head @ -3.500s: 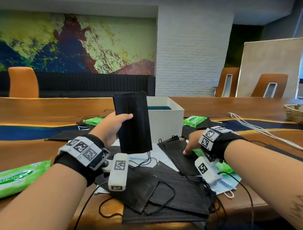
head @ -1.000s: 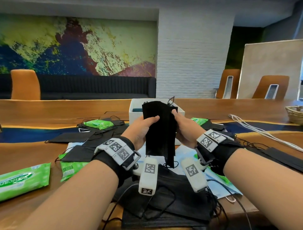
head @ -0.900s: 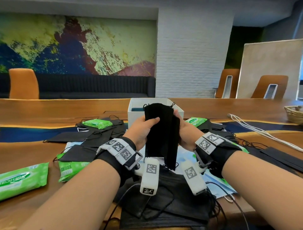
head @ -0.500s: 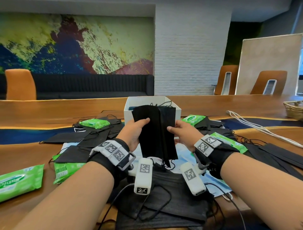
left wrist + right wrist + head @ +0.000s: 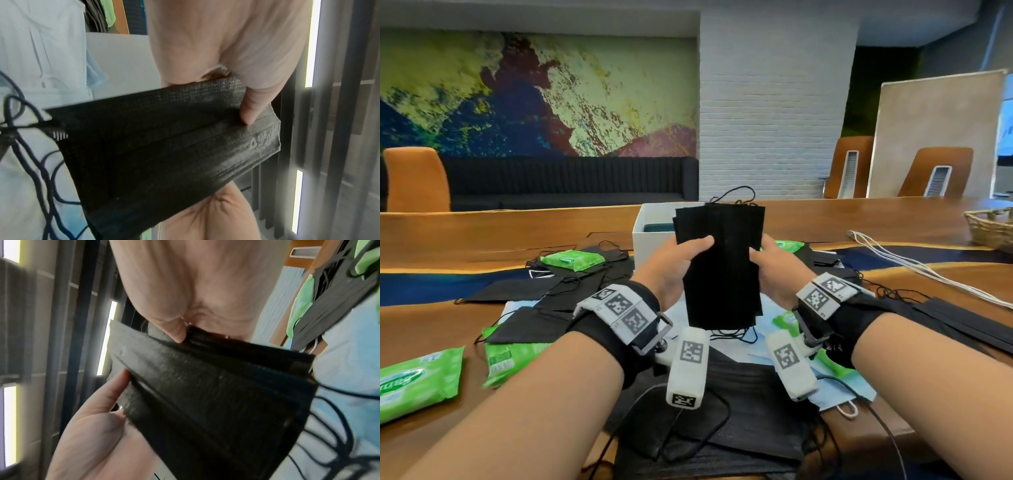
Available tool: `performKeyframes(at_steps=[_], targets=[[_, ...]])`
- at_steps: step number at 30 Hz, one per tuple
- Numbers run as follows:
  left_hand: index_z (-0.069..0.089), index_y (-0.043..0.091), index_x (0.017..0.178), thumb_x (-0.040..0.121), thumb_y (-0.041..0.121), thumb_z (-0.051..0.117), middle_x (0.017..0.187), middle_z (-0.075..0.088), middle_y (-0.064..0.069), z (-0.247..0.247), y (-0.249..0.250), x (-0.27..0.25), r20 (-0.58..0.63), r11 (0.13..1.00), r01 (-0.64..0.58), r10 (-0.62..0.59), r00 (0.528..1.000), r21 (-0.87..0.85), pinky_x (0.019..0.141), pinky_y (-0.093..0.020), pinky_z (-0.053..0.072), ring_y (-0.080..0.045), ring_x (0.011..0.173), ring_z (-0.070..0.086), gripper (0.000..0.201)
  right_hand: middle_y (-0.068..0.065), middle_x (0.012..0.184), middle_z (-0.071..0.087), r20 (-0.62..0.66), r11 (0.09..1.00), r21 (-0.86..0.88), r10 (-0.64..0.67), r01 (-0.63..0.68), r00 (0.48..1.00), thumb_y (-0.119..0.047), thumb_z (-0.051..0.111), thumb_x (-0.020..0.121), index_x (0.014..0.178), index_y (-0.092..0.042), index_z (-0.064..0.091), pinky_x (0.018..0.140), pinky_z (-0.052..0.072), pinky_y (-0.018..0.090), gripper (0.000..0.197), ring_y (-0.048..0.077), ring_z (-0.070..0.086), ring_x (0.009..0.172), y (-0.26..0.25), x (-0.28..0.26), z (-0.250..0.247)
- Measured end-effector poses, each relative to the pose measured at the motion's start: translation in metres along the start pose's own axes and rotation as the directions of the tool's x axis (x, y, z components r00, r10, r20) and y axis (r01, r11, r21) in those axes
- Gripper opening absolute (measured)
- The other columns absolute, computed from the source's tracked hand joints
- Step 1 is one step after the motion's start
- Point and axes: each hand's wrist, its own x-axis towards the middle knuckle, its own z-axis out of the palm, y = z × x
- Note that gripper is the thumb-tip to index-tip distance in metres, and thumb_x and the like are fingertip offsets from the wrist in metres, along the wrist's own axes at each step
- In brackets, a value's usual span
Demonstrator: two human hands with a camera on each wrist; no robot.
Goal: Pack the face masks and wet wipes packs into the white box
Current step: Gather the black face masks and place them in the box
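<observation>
A stack of black face masks [image 5: 722, 267] is held upright in the air, clamped from both sides: left hand [image 5: 671, 270] at the stack's 9 o'clock edge with the thumb [image 5: 700, 242] across the front, right hand [image 5: 774, 270] at the 3 o'clock edge. The same pinch is confirmed in both wrist views, thumb on one face and fingers behind. Top edges are fanned and not flush; ear loops [image 5: 732, 193] stick up at 12 o'clock and more hang at 6 o'clock.

The white box [image 5: 650, 236] is directly behind the stack, at 12 o'clock from the hands, open; its contents are mostly hidden.

Step judged in hand: squaring the stack before it is dropped in. To be done well:
- Edges to be aligned by light inward pressure from both sides, without crushing the pleats.
- Loose loops to be tucked or kept clear of the box rim; snagging is the likely failure.
- Stack to be lowered flat or on edge as one unit, both hands released only once it is seated.

Still on the table: loose black masks [image 5: 571, 294] at 9 o'clock, a pile [image 5: 739, 394] at 6 o'clock, green wet wipes packs [image 5: 571, 258] [image 5: 417, 383].
</observation>
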Motion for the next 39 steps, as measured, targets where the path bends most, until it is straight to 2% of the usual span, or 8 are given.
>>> performKeyframes(at_steps=[3, 11, 17, 20, 28, 33, 36, 39], targets=[[0.057, 0.01, 0.123, 0.094, 0.021, 0.056, 0.11, 0.066, -0.01, 0.006, -0.006, 0.005, -0.049, 1.0, 0.0, 0.0, 0.999, 0.007, 0.103, -0.046, 0.041, -0.028, 0.114, 0.058, 0.031, 0.024, 0.134, 0.049, 0.102, 0.99, 0.14, -0.005, -0.01, 0.995, -0.016, 0.043, 0.098, 0.121, -0.035, 0.051, 0.106, 0.032, 0.061, 0.03, 0.046, 0.041, 0.127, 0.002, -0.004, 0.006], [0.056, 0.016, 0.122, 0.093, 0.017, 0.058, 0.114, 0.066, -0.007, 0.001, -0.013, 0.009, -0.089, 1.0, -0.024, 0.025, 0.996, 0.014, 0.092, -0.037, 0.048, -0.023, 0.11, 0.06, 0.029, 0.003, 0.135, 0.054, 0.213, 0.971, 0.227, 0.026, -0.075, 0.977, -0.04, 0.023, 0.102, 0.138, -0.023, 0.043, 0.102, 0.039, 0.038, 0.044, 0.02, 0.049, 0.124, 0.005, -0.013, 0.004], [0.037, 0.035, 0.132, 0.085, -0.004, 0.063, 0.116, 0.059, -0.005, 0.007, -0.022, 0.009, -0.107, 0.98, -0.161, 0.149, 0.983, -0.114, 0.09, -0.038, 0.053, -0.022, 0.106, 0.061, 0.066, 0.009, 0.132, 0.058, 0.272, 0.97, 0.225, -0.15, 0.089, 0.951, -0.079, 0.069, 0.047, 0.139, -0.019, 0.04, 0.101, 0.046, 0.038, 0.113, 0.022, 0.057, 0.12, 0.018, -0.01, 0.013], [0.023, 0.037, 0.14, 0.082, 0.003, 0.07, 0.119, 0.055, -0.005, 0.01, -0.027, 0.011, -0.148, 0.979, -0.114, 0.089, 0.985, -0.168, 0.094, -0.044, 0.051, -0.025, 0.111, 0.059, 0.082, 0.01, 0.127, 0.061, 0.271, 0.96, 0.248, -0.2, 0.132, 0.942, -0.064, 0.082, 0.047, 0.135, -0.016, 0.044, 0.092, 0.051, 0.028, 0.107, 0.021, 0.06, 0.115, 0.023, -0.007, 0.013], [0.06, 0.018, 0.118, 0.056, 0.059, 0.081, 0.112, 0.069, -0.007, 0.015, -0.028, 0.019, -0.029, 0.981, -0.147, 0.145, 0.989, -0.126, 0.084, -0.032, 0.056, -0.017, 0.102, 0.067, 0.077, 0.01, 0.119, 0.065, 0.269, 0.943, 0.32, -0.183, 0.092, 0.946, -0.046, 0.087, 0.051, 0.131, -0.014, 0.051, 0.087, 0.054, 0.031, 0.093, 0.025, 0.062, 0.111, 0.029, -0.006, 0.014], [0.061, 0.011, 0.112, 0.082, 0.036, 0.06, 0.108, 0.067, -0.009, 0.006, -0.021, 0.019, -0.046, 0.968, -0.162, 0.156, 0.987, -0.19, 0.086, -0.034, 0.053, -0.02, 0.1, 0.063, 0.038, 0.013, 0.122, 0.062, 0.183, 0.94, 0.324, -0.17, 0.103, 0.968, -0.021, 0.063, 0.082, 0.132, -0.009, 0.048, 0.095, 0.049, 0.036, 0.054, 0.025, 0.06, 0.11, 0.025, -0.007, 0.003], [0.064, 0.015, 0.099, 0.081, 0.03, 0.064, 0.1, 0.07, -0.005, -0.001, -0.02, 0.019, -0.07, 0.971, -0.183, 0.174, 0.982, -0.157, 0.086, -0.034, 0.052, -0.018, 0.097, 0.065, 0.024, 0.01, 0.106, 0.065, 0.122, 0.944, 0.317, -0.138, 0.094, 0.983, -0.038, 0.079, 0.068, 0.12, -0.012, 0.049, 0.079, 0.046, 0.035, 0.066, 0.024, 0.06, 0.095, 0.022, -0.007, -0.007], [0.057, 0.018, 0.093, 0.075, 0.029, 0.071, 0.1, 0.067, -0.007, -0.003, -0.022, 0.019, -0.161, 0.963, -0.24, 0.219, 0.962, -0.12, 0.093, -0.043, 0.051, -0.024, 0.1, 0.064, 0.026, 0.006, 0.09, 0.065, 0.11, 0.954, 0.284, -0.135, 0.099, 0.985, -0.024, 0.067, 0.083, 0.101, -0.018, 0.05, 0.07, 0.043, 0.032, 0.025, 0.02, 0.059, 0.081, 0.019, -0.006, -0.013]])
